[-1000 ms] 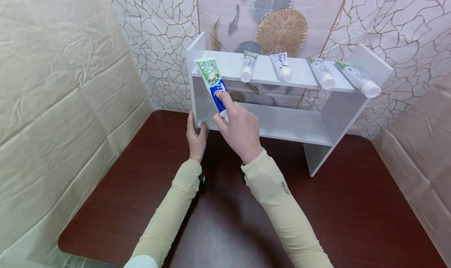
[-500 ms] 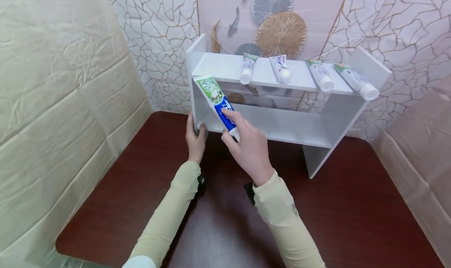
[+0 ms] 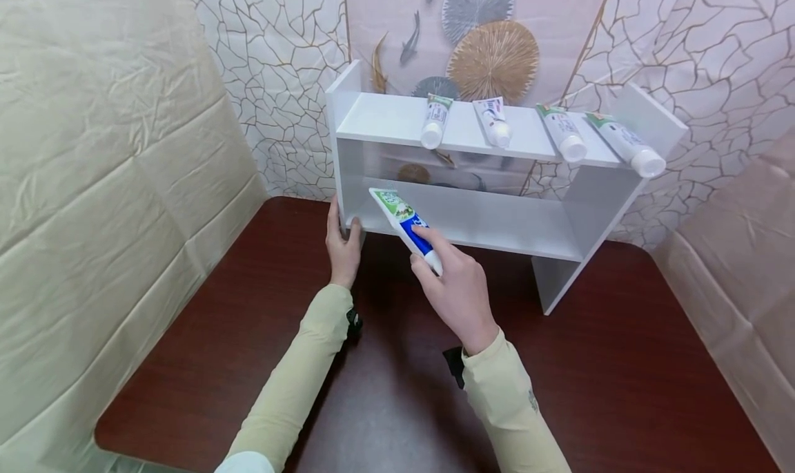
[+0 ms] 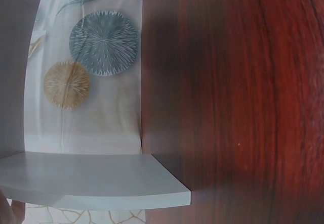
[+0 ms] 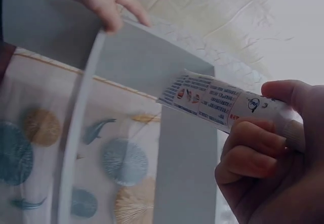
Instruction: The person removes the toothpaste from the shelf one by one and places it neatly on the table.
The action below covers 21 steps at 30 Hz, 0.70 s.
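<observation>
My right hand (image 3: 458, 286) grips a toothpaste tube (image 3: 404, 219), green and blue on the side facing the head camera, by its white cap end. The tube's flat end points up and left, in front of the lower shelf. In the right wrist view the tube's printed white back (image 5: 202, 98) shows, with fingers curled under it. My left hand (image 3: 344, 248) grips the left side panel of the white shelf unit (image 3: 522, 214) near the lower board, thumb in front. Only a fingertip of it shows at the corner of the left wrist view.
On the top board lie several more toothpaste tubes, among them a left one (image 3: 436, 119), a second (image 3: 493, 121), a third (image 3: 562, 133) and one at the right end (image 3: 627, 143). The unit stands on a dark red-brown table (image 3: 621, 362), with patterned cloth (image 3: 279, 79) behind.
My right hand has come down and to the right with the toothpaste tube, from the top board's left end to the front of the lower shelf. My left hand keeps its hold.
</observation>
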Tool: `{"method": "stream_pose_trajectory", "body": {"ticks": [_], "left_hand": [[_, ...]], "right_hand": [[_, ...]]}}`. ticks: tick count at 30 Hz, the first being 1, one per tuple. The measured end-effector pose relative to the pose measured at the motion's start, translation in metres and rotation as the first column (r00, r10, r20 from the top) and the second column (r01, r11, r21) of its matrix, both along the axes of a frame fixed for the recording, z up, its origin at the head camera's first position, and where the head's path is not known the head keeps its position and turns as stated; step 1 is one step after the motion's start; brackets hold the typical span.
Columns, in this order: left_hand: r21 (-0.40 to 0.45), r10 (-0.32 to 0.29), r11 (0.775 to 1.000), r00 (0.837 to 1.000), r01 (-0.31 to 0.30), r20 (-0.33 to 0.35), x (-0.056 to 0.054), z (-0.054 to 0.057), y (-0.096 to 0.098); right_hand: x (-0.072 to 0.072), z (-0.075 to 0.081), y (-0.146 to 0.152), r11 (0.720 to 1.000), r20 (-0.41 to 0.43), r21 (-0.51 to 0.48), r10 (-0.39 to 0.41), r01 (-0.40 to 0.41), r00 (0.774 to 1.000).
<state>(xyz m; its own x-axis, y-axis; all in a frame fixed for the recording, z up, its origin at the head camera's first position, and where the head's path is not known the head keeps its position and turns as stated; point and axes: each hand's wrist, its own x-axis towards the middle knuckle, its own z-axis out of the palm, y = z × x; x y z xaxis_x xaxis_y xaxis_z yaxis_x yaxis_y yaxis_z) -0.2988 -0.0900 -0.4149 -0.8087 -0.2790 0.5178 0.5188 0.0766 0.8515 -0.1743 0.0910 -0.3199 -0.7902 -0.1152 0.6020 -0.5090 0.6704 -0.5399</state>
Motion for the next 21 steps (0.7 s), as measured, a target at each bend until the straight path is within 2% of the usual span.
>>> {"method": "stream_pose_trajectory", "body": {"ticks": [7, 12, 21], "left_hand": [[-0.007, -0.015, 1.000, 1.000, 0.015, 0.011, 0.001, 0.001, 0.000], [-0.025, -0.013, 1.000, 1.000, 0.012, -0.007, -0.002, 0.003, 0.000], [-0.025, 0.004, 1.000, 1.000, -0.004, -0.019, -0.001, 0.000, 0.000]], "right_hand": [[0.009, -0.018, 0.011, 1.000, 0.077, 0.008, -0.025, 0.024, 0.997], [0.017, -0.030, 0.019, 0.999, 0.145, 0.003, -0.051, 0.051, 0.988], [0.020, -0.058, 0.026, 0.993, 0.224, 0.098, -0.086, 0.065, 0.971]]}}
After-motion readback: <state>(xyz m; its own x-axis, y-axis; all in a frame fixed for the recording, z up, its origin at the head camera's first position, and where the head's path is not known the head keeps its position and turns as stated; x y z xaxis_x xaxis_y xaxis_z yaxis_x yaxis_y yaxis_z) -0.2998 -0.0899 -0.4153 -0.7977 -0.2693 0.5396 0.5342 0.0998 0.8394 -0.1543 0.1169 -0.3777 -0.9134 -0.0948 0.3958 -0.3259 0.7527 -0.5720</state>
